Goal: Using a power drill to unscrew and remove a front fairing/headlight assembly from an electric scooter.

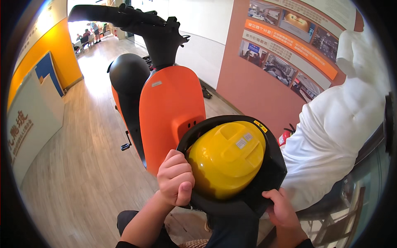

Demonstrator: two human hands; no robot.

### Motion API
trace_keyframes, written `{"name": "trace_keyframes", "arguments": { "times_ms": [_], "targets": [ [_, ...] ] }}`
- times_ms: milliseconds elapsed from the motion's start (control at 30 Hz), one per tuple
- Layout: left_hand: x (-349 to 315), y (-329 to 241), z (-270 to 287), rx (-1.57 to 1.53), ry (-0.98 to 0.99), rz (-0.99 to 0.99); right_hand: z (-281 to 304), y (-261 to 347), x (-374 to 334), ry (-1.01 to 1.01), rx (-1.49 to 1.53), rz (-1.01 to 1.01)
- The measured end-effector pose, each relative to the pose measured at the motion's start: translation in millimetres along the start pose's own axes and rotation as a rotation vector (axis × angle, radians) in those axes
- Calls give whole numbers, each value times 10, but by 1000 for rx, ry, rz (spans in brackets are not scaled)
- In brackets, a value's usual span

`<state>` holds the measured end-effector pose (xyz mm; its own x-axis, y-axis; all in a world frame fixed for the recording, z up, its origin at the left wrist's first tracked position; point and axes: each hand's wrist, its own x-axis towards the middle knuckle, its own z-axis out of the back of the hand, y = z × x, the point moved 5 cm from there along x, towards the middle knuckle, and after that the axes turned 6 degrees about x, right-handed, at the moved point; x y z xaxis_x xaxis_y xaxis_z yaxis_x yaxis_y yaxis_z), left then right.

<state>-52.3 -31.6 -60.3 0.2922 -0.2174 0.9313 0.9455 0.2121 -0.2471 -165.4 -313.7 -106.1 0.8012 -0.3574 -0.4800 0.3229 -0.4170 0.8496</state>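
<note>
"Risks?"

"Should the right hand (pixel 281 208) slip, the black tub (pixel 273 167) might tilt and spill its yellow hard hat (pixel 227 159)."

"Fingers?"

"Right ones clamp the tub's near-right rim; left hand (pixel 175 178) curls tight beside its left rim, contact unclear. Hat sits inside the tub, between both; orange scooter (pixel 167 109) beyond."

1. Before me sits a glossy yellow hard hat (pixel 225 167), its ridged dome facing me, two pale labels (pixel 241 143) on it.
2. The black container (pixel 273 165) surrounds it, open, near me, right of centre.
</note>
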Motion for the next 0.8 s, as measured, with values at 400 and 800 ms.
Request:
{"name": "trace_keyframes", "arguments": {
  "times_ms": [400,800],
  "targets": [
    [122,257,112,-122,-181,277,321,817,26,462,-591,101],
    [-504,-211,118,-260,114,41,440,-68,554,305,4,243]
  ]
}}
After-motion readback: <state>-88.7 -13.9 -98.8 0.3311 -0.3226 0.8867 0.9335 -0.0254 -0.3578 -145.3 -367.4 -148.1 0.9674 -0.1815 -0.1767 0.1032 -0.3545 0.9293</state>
